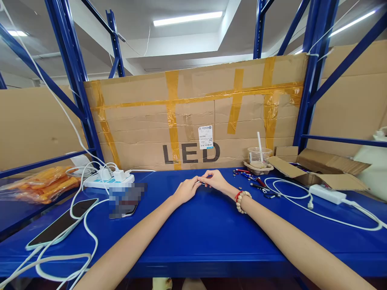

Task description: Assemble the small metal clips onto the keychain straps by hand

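Both hands meet mid-bench over the blue metal bench [193, 233]: left hand [185, 190] and right hand [216, 180] pinch a small thin part w/ a silvery end and a red bit [202, 181] between fingertips, held just above the bench top; grips narrow, closed on that part, too small to tell exactly what it is. Looks like early-to-mid work on one piece: a scatter of similar small red, blue and black parts [252, 180] lies untouched just right of the hands, no finished pile visible, so most seems left to do. Beaded bracelet w/ red cord [242, 199] on right wrist. Readable writing: big black "LED" [191, 153] on the taped brown cardboard sheet [193, 117] standing behind the bench; white shipping label w/ barcode [205, 137] above it, text too small to read. Also: white power strip w/ plugs [107, 179] at left, dark smartphone on white cable [62, 222], clear plastic cup w/ straw [259, 157].
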`<state>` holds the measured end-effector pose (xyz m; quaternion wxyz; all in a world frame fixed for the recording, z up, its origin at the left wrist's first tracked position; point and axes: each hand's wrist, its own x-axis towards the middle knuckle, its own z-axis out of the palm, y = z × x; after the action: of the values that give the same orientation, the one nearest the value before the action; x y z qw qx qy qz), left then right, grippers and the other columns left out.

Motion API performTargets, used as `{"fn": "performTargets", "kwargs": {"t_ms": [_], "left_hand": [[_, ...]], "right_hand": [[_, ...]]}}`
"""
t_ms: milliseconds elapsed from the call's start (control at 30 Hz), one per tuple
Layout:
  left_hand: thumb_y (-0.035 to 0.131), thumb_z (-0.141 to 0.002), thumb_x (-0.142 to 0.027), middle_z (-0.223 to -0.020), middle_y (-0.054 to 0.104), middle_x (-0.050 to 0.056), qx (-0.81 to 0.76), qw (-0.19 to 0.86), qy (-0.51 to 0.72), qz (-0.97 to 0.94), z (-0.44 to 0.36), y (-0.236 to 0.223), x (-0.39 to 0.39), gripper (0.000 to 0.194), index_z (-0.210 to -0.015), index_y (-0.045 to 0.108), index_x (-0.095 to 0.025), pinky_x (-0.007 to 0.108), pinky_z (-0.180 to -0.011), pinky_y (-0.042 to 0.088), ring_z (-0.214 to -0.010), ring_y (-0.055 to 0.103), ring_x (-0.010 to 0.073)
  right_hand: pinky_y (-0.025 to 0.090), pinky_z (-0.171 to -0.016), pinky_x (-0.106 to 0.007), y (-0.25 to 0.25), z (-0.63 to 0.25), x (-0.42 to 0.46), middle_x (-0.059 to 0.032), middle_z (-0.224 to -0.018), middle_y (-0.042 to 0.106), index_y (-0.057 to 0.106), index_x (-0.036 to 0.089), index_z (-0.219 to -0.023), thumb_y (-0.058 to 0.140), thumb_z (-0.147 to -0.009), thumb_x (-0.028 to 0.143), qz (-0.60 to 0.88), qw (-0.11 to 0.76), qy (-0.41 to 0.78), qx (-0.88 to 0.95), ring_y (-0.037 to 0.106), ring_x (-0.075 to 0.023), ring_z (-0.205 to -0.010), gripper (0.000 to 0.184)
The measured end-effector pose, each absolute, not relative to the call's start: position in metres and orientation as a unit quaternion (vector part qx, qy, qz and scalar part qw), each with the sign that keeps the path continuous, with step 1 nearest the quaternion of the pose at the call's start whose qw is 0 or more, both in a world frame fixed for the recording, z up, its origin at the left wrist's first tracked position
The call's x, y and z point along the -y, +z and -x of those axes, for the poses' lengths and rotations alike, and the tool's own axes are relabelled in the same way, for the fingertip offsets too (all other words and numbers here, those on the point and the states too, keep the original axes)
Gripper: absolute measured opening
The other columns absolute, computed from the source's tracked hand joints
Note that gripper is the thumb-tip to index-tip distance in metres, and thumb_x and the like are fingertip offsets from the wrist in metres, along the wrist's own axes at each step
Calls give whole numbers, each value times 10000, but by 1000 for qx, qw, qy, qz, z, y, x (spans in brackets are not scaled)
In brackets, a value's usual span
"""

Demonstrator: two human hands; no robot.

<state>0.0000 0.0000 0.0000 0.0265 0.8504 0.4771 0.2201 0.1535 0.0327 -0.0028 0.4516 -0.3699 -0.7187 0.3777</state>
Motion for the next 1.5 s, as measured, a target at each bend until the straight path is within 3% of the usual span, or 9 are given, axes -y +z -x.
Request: {"fn": "performTargets", "kwargs": {"t_ms": [233, 500, 933, 1500], "left_hand": [[245, -870, -334, -939, 620, -6, -491, 19, 190, -850, -2, 4, 3, 291, -978, 499, -241, 247, -689, 426, -874, 572, 177], [230, -868, -375, -932, 622, -15, -477, 23, 179, -860, 0, 1, -1, 336, -884, 536, -237, 254, -696, 422, -855, 573, 172], [243, -866, -368, -1072, 569, -12, -477, 9, 171, -862, 1, -1, -5, 321, -963, 523, -247, 270, -712, 429, -928, 548, 185], [246, -869, -374, -969, 615, -23, -458, 25, 176, -871, 1, 0, -4, 331, -906, 549, -246, 254, -727, 416, -871, 563, 161]], "right_hand": [[316, -342, -149, -6, -142, -26, 58, -434, 444, 460, 150, -579, 602, -613, 469, 340, 447, 393, 728, 413, -39, -363, 350], [333, -325, -151, -14, -144, -36, 38, -504, 490, 478, 152, -635, 567, -653, 472, 325, 435, 371, 753, 473, -60, -385, 333], [336, -335, -152, -12, -146, -37, 7, -517, 530, 572, 128, -675, 593, -622, 479, 342, 412, 361, 763, 476, -61, -393, 356], [348, -337, -146, -12, -147, -36, 25, -522, 511, 564, 134, -652, 624, -595, 469, 356, 395, 394, 749, 469, -53, -410, 346]]}}
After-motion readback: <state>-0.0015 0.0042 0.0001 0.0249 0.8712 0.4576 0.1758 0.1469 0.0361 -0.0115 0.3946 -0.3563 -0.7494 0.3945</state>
